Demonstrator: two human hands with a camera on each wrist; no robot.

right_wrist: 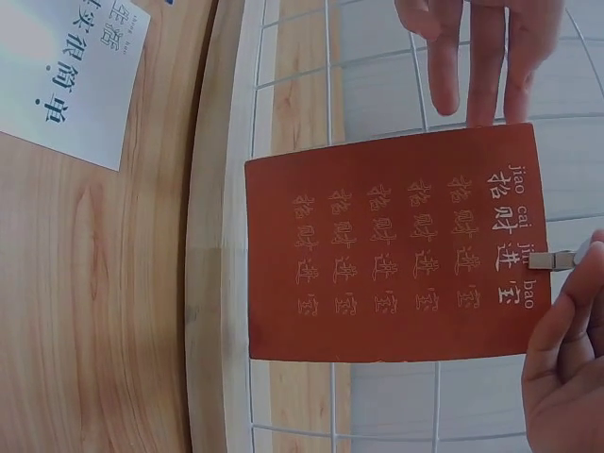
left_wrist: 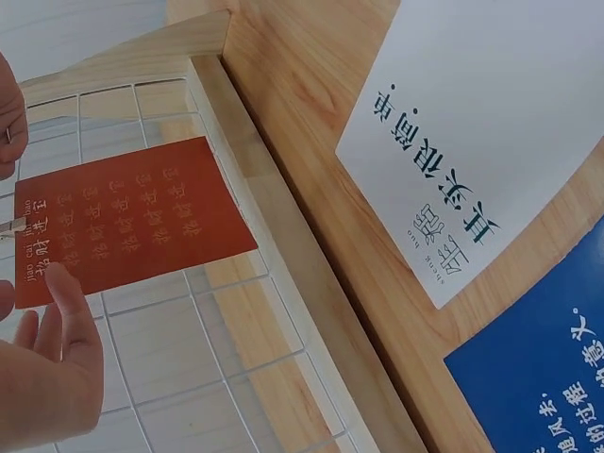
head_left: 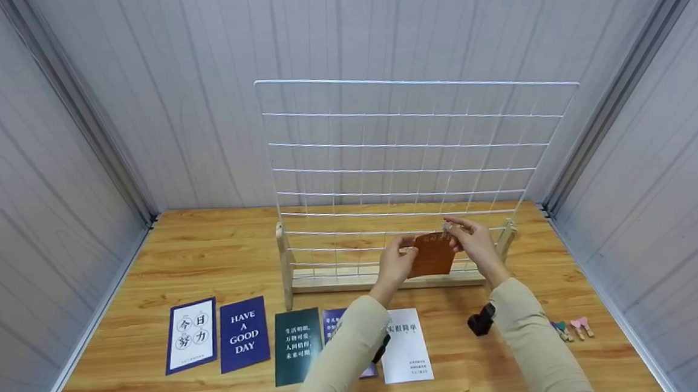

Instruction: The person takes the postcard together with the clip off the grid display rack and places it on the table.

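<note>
My right hand (head_left: 472,243) pinches a small wooden clothespin (right_wrist: 552,260) at the upper edge of a red card (right_wrist: 396,255) with lines of printed characters. The clothespin's jaws overlap that edge in the right wrist view. My left hand (head_left: 397,263) is at the card's left edge, its fingers extended. In the right wrist view, two of these fingers (right_wrist: 486,75) reach behind the edge, while the thumb tip stops just short of it. The card lies against the lower part of a white wire grid (head_left: 407,150), which stands in a wooden base (head_left: 342,284).
Along the table's front lie a white card with a dark border (head_left: 189,345), a blue card (head_left: 241,311), a green card (head_left: 293,375) and a white card (head_left: 403,344). My left forearm partly covers another blue card (head_left: 332,330). Several clothespins (head_left: 581,327) lie at the right.
</note>
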